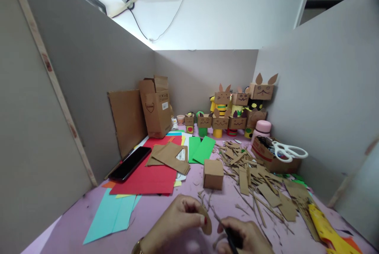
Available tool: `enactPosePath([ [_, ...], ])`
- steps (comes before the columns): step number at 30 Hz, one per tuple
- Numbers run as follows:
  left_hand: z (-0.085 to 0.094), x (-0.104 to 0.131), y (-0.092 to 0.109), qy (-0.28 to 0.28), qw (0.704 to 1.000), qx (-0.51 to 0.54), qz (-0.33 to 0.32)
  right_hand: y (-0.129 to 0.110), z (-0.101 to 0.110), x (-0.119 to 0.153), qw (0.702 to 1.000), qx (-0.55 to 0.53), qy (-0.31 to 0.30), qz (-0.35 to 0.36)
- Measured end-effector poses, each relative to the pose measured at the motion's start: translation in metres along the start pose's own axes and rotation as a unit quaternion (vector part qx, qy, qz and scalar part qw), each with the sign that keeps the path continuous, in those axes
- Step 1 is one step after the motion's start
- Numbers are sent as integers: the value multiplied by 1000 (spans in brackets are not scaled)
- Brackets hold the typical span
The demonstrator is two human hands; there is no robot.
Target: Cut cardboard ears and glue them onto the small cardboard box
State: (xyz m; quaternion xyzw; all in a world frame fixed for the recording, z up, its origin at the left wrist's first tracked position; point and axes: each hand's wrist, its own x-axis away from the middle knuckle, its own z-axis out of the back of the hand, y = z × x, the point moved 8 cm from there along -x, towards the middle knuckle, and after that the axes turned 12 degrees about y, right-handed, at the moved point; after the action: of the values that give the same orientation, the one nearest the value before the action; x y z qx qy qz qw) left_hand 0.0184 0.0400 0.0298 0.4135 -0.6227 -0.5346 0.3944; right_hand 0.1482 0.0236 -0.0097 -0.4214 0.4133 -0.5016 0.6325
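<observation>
Left hand (177, 218) pinches one small cardboard oval (207, 222) at the near table (166, 206) edge. Right hand (245, 238) closed round one dark pen (229, 238), tip near the oval. One plain cardboard cube (213, 174) just beyond. One phone (130, 162), one pair of scissors (288, 152), two green sheets (201, 149), one red sheet (148, 175).

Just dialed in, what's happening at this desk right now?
A person sits at a pink table strewn with cardboard scraps. The left hand pinches a small rounded cardboard piece; the right hand holds a dark pen beside it. A small cardboard box stands just beyond.
</observation>
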Motion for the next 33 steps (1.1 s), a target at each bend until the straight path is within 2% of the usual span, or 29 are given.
enactPosePath([
  [3, -3, 0, 0, 2, 1000, -6, 4, -1, 6, -2, 991, -112, 67, -4],
  [6, -10, 1, -5, 9, 999, -35, 30, -5, 12, -1, 981, -143, 127, 5],
  [8, -12, 1, -9, 21, 997, -57, 38, -10, 9, -1, 982, -141, 123, 11],
  [11, -13, 1, -14, 39, 996, -70, 45, -15, 1, -2, 986, -142, 83, 0],
  [15, -13, 0, -20, 27, 996, -79, 43, -16, -5, -3, 988, -146, 47, -12],
  [19, -12, -2, -25, 28, 995, -91, 40, -11, -7, -3, 988, -144, 45, -16],
  [28, -16, -8, -37, 27, 998, -40, 39, -10, -3, -7, 985, -151, 85, 15],
  [33, -18, -14, -41, 46, 997, 54, 20, -3, 5, -9, 969, -185, 164, 24],
])
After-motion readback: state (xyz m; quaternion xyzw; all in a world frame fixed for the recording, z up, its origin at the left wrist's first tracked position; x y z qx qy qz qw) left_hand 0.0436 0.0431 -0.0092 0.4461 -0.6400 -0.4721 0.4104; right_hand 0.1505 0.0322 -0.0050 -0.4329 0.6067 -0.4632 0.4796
